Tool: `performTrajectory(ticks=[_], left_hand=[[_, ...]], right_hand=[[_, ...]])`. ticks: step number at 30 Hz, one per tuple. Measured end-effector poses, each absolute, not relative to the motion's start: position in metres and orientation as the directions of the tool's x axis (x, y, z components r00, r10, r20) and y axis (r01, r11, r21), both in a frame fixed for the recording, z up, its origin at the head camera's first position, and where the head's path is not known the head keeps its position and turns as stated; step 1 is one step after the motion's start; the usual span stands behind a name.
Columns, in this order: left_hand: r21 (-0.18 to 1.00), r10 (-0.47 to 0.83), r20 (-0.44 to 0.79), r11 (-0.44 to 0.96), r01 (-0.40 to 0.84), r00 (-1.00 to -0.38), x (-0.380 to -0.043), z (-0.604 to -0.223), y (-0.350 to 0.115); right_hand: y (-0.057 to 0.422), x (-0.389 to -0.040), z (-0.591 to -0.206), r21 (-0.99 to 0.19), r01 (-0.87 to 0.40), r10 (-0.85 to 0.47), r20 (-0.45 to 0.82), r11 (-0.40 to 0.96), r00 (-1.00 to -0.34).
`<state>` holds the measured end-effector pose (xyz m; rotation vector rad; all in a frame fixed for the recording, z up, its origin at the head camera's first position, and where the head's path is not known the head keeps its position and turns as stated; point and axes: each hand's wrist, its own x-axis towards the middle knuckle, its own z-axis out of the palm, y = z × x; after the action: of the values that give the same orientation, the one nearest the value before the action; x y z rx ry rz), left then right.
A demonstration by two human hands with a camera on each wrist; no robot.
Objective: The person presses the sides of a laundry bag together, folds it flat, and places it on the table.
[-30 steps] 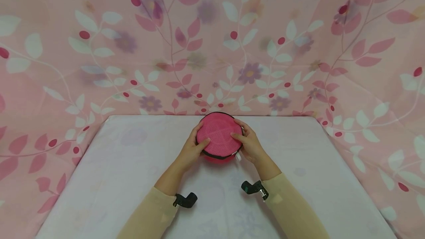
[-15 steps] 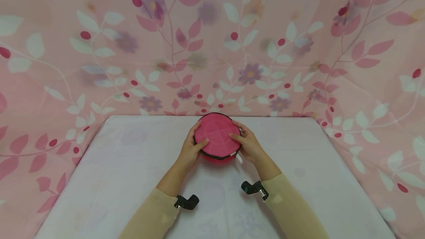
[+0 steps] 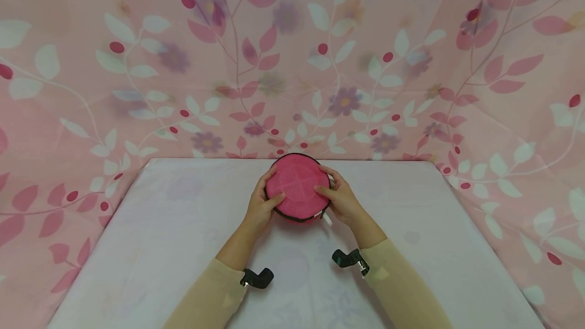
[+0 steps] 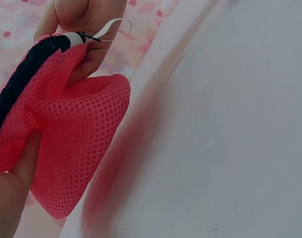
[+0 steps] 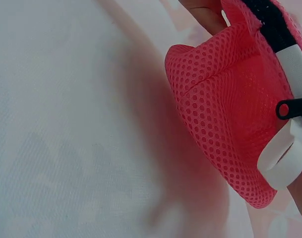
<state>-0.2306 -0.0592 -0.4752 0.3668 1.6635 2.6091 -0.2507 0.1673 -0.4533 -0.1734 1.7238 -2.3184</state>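
A round pink mesh zip pouch [image 3: 297,187] with a black zipper edge is held up over the far part of the table. My left hand [image 3: 260,207] grips its left side, thumb on the top face. On the right side my right hand [image 3: 345,199] holds it the same way, fingers behind the rim. In the right wrist view a black zipper pull [image 5: 300,107] and a white loop [image 5: 272,173] hang near the right hand. The soft mesh body [image 4: 79,144] sags below the zipper in the left wrist view. Fingers underneath are partly hidden.
A white cloth [image 3: 183,248] covers the table. Pink floral fabric [image 3: 292,65] hangs behind it and along both sides. Black wrist cameras [image 3: 258,278] sit at the sleeve cuffs.
The pouch has shifted slightly left and its top face has tipped a little more toward the head camera. Both hands keep their grip on it.
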Motion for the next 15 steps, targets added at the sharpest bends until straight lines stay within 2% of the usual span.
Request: performTrajectory(ticks=[10,15], left_hand=[[0.883,0.125,0.143,-0.464,0.069,-0.982,-0.2315,-0.4781,-0.057],[0.883,0.132,0.14,-0.465,0.063,-0.981,-0.232,-0.4777,-0.057]], right_hand=[[0.1664,-0.2508,-0.4562,-0.977,0.065,-0.248,-0.014,-0.201,-0.969],[0.1666,-0.2496,-0.4551,-0.974,0.073,-0.242,-0.02,-0.213,-0.97]])
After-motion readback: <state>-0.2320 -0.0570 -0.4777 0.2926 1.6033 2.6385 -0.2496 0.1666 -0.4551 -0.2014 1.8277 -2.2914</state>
